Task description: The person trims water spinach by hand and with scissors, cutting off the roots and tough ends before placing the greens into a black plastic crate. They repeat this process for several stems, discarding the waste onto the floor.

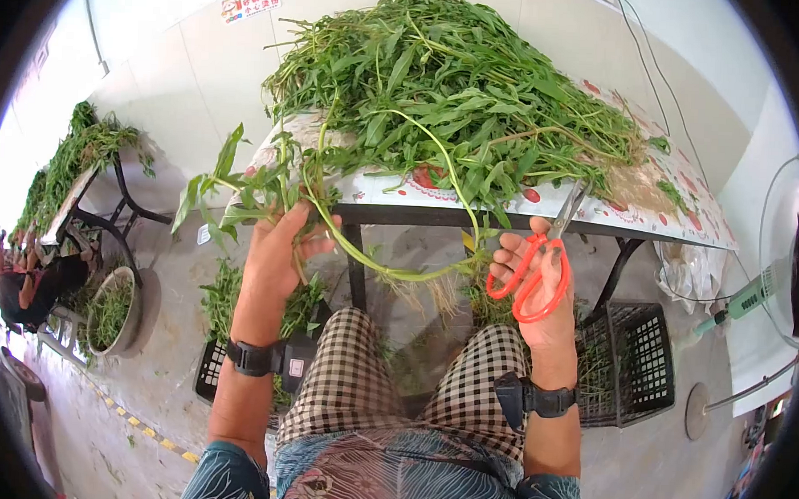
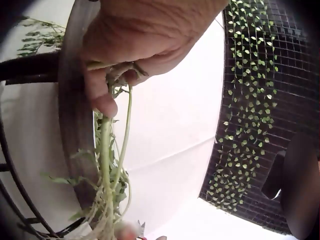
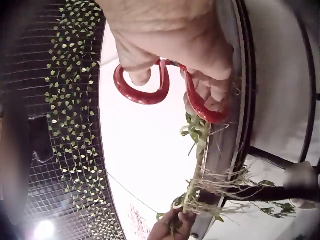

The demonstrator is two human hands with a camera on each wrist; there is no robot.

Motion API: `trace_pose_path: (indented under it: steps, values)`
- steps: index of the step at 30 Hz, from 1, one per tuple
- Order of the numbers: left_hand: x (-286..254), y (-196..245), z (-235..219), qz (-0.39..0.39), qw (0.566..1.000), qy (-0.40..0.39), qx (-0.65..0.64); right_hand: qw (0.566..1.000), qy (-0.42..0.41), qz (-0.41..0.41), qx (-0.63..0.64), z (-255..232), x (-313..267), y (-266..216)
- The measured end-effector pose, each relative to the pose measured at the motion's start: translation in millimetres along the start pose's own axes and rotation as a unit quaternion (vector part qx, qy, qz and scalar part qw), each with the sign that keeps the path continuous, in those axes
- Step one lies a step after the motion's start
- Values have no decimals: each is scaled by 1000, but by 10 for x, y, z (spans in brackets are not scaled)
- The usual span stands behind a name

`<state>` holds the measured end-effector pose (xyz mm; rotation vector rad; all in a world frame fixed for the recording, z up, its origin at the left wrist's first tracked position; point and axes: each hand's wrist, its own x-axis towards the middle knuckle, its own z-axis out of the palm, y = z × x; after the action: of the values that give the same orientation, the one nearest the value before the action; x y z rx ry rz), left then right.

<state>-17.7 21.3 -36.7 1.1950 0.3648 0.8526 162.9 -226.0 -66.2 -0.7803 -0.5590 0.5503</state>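
My left hand [image 1: 279,244] pinches a long leafy green plant stem [image 1: 398,274] between thumb and fingers, just in front of the table. In the left wrist view the stem [image 2: 105,150] hangs down from the thumb tip. It bows across to the right, with pale thin roots [image 1: 442,296] dangling from it, and its other end reaches the fingers of my right hand [image 1: 553,305]. That hand holds red-handled scissors [image 1: 568,212], blades pointing up toward the table edge. Through one red loop [image 3: 142,96] passes the thumb, in the right wrist view.
A big heap of leafy stems [image 1: 451,91] covers much of the patterned table [image 1: 402,192]. Below stand black crates [image 1: 644,363], one at each side. A fan [image 1: 754,292] is at right. At far left are another person [image 1: 37,283] and a round tub [image 1: 134,309].
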Motion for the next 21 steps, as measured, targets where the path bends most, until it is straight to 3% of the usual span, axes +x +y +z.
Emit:
trace_pose_path:
  steps: [3, 7, 10, 15, 19, 21]
  values:
    - [145, 6, 44, 9, 1000, 2, 18, 998, 2, -33, -55, 122, 68, 4]
    - [236, 44, 63, 49, 997, -18, 61, 1000, -5, -20, -11, 83, 150, -32]
    - [170, 70, 110, 45, 997, -13, 59, 999, -33, 17, 40, -65, 106, -79]
    - [163, 36, 64, 58, 997, -32, 49, 994, -103, -28, 23, -233, 87, -134]
    - [193, 49, 63, 65, 993, -2, 101, 993, -42, -84, 73, -348, 98, -263]
    - [172, 45, 75, 52, 995, -6, 85, 991, 50, -75, -101, -223, 63, -236]
